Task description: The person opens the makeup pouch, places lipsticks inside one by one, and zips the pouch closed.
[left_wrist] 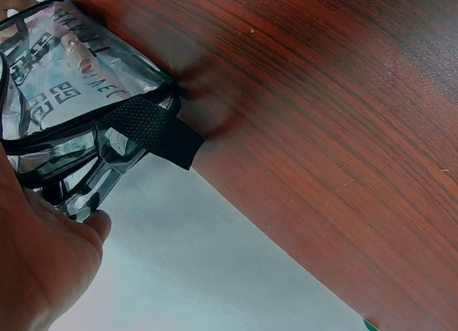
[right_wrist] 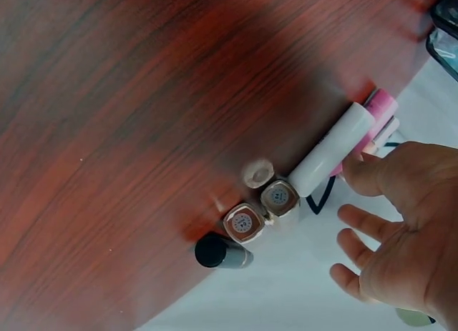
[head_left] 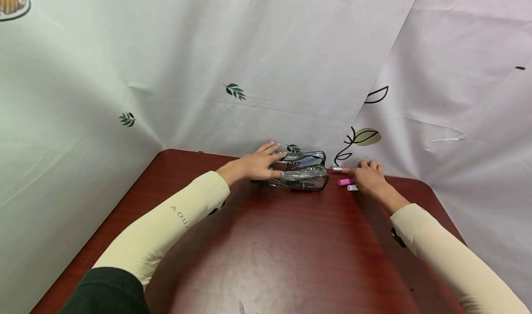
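A clear pouch (head_left: 309, 180) with black trim and a zipper lies near the back edge of the table. My left hand (head_left: 259, 164) rests on its left end, fingers spread and thumb over the near side. In the left wrist view the pouch (left_wrist: 79, 73) shows printed letters and a black strap. To the right, my right hand (head_left: 369, 178) is over a group of cosmetics. In its wrist view, fingers apart, the right hand (right_wrist: 401, 245) has its thumb beside a white tube (right_wrist: 333, 149) and a pink tube (right_wrist: 379, 109).
Two square-ended bottles (right_wrist: 243, 222), a round clear-ended item (right_wrist: 257, 174) and a black-capped item (right_wrist: 222, 252) lie beside the tubes. A slim tube with a silvery cap (head_left: 341, 170) lies by the back edge. White patterned cloth (head_left: 266, 74) hangs behind the red-brown table (head_left: 282, 254).
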The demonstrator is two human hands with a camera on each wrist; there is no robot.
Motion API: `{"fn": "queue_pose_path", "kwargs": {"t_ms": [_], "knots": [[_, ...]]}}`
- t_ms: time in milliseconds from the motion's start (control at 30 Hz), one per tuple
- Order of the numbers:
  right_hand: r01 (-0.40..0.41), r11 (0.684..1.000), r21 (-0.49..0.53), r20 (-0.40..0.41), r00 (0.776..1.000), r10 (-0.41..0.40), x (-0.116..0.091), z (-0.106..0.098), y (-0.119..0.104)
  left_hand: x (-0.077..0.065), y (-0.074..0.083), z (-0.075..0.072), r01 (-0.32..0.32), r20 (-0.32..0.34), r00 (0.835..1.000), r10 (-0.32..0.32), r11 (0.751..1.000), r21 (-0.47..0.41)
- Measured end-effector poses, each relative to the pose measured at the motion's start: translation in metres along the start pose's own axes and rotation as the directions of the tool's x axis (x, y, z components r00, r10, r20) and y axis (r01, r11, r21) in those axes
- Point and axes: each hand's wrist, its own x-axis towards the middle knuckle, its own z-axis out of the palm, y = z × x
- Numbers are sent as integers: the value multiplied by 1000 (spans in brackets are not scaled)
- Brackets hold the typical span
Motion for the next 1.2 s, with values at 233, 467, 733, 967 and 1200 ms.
{"fn": "queue_pose_path", "kwargs": {"t_ms": [233, 467, 733, 967, 1200], "knots": [[-10, 1000, -8, 28, 1000, 11, 1, -2, -2, 1, 0, 0, 3, 7, 1000, -3, 1000, 1], [-11, 999, 41, 16, 1000, 10, 2, 4, -4, 2, 0, 2, -1, 7, 1000, 1, 1000, 1], [1, 1000, 31, -14, 1000, -1, -1, -1, -7, 2, -1, 1, -1, 2, 1000, 1, 1000, -5], [-18, 996, 87, -2, 1000, 18, -2, -10, -10, 2, -1, 1, -5, 3, 1000, 5, 1000, -8], [-4, 995, 105, 4, 1000, 3, -3, -23, -15, 1, 0, 1, 0, 4, 1000, 0, 1000, -3]]}}
